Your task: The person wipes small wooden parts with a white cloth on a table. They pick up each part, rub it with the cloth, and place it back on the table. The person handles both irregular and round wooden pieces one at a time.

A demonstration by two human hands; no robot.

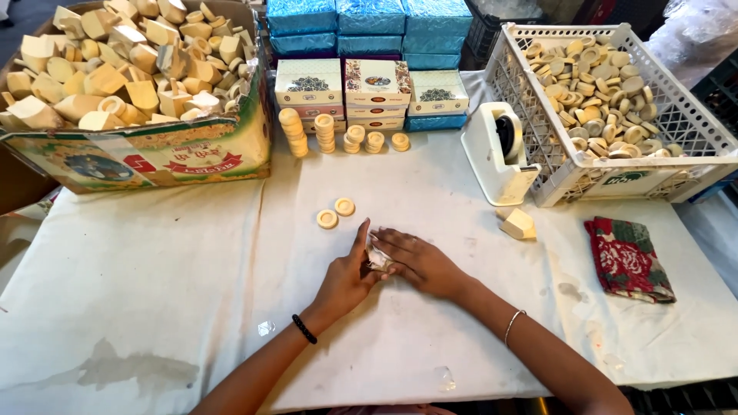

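Note:
My left hand [346, 275] and my right hand [419, 261] meet at the middle of the white-covered table [154, 292]. Between them they hold a small pale item in clear wrapping [377, 257], pressed against the cloth. My left thumb and fingers pinch its left side, and my right fingers lie over its right side. Two loose round cream discs [336, 213] lie just beyond my hands. A cream wedge-shaped block [517, 223] rests to the right.
A cardboard box of cream wedge blocks [131, 69] stands at back left. Stacks of discs [338, 134] line up before decorated and blue boxes [369, 61]. A white tape dispenser [500, 154], a white basket of discs [607, 84] and a red floral cloth [629, 257] sit at right.

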